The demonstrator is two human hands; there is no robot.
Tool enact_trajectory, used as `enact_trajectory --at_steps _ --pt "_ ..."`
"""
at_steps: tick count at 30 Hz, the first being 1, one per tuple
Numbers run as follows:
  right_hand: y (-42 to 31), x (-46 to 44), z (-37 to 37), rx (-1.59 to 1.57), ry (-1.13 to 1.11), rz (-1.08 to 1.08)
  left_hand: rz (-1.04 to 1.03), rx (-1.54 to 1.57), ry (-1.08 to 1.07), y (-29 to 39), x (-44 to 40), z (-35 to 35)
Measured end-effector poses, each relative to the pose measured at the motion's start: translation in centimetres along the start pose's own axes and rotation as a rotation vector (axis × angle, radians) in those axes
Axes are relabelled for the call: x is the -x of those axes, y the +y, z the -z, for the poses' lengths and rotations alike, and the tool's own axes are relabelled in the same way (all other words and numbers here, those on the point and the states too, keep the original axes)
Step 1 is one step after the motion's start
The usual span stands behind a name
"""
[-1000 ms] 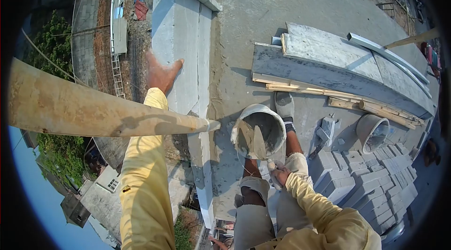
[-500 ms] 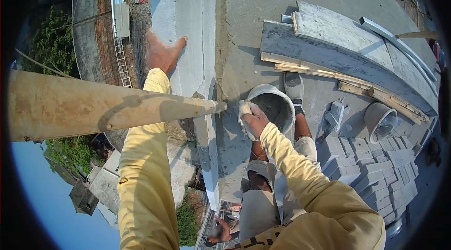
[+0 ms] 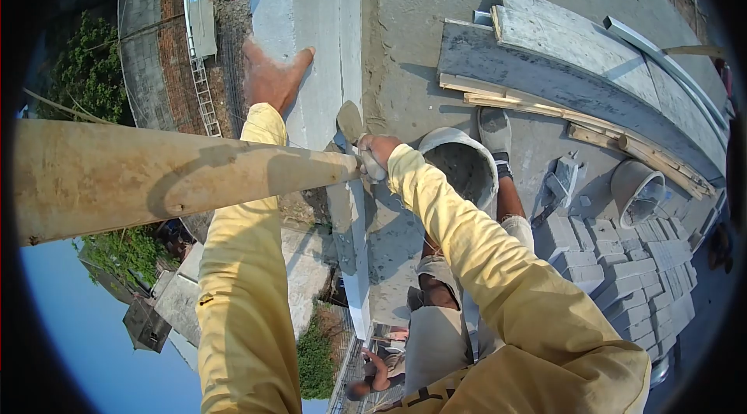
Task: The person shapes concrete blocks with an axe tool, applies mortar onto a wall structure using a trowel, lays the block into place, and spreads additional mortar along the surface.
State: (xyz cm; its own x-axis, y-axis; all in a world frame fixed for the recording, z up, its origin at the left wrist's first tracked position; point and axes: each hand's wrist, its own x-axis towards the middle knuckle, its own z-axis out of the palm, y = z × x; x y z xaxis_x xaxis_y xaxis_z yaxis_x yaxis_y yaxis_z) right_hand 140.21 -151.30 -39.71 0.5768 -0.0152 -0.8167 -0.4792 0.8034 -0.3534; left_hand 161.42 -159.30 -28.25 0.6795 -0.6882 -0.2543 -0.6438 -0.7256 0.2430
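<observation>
My left hand (image 3: 276, 75) rests on the pale lightweight-concrete block wall (image 3: 315, 33). Its thumb is spread along the top; the other fingers are partly hidden. In my right hand (image 3: 379, 152) is a trowel, its small rounded blade (image 3: 350, 120) pointing up beside the block's end. Most of its handle is covered by my fingers. A mortar bucket (image 3: 492, 173) stands just right of my right hand, grey mortar inside. Nearer my body, the lower block course (image 3: 348, 235) carries on with mortar along it. A thick wooden pole (image 3: 194, 173) crosses in front of my left forearm.
Planks (image 3: 545, 71) and metal channels lie on the concrete floor at right. Below them are a second bucket (image 3: 634, 184) and stacked blocks (image 3: 622, 274). The wall's left side drops to lower ground with a ladder (image 3: 204, 95). Another person (image 3: 377, 371) is at the bottom.
My right hand has moved left from the bucket's rim to the block's end, with the trowel blade now showing. My left hand stays on the wall.
</observation>
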Motion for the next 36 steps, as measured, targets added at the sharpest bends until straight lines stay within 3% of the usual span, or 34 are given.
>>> enact_trajectory --at_steps 2,4,9,12,15,21,28,36 --pt "-2.9 1.3 0.1 -0.008 0.008 0.042 -0.002 0.010 0.005 -0.1 0.0 -0.1" --pt "-6.8 3.0 -0.3 -0.318 0.084 -0.161 0.000 0.005 0.012 0.0 0.0 -0.1" --pt "-10.6 1.7 2.1 -0.155 0.112 -0.003 0.016 0.019 0.027 0.5 0.2 0.1" --pt "-15.1 3.1 3.1 -0.237 0.137 -0.109 0.013 0.054 0.019 0.6 0.3 0.1" --pt "-16.9 1.4 4.1 -0.423 0.140 -0.063 -0.015 0.061 0.042 0.1 0.1 -0.2" --pt "-21.3 -0.5 6.0 -0.413 0.151 0.054 0.012 0.095 0.009 0.9 0.4 0.4" --pt "-22.9 -2.1 7.9 -0.313 0.211 0.205 0.031 0.068 0.011 1.1 0.3 0.5" --pt "-18.4 -3.1 9.0 -0.042 0.234 0.430 0.005 0.049 0.045 0.9 0.3 0.2"
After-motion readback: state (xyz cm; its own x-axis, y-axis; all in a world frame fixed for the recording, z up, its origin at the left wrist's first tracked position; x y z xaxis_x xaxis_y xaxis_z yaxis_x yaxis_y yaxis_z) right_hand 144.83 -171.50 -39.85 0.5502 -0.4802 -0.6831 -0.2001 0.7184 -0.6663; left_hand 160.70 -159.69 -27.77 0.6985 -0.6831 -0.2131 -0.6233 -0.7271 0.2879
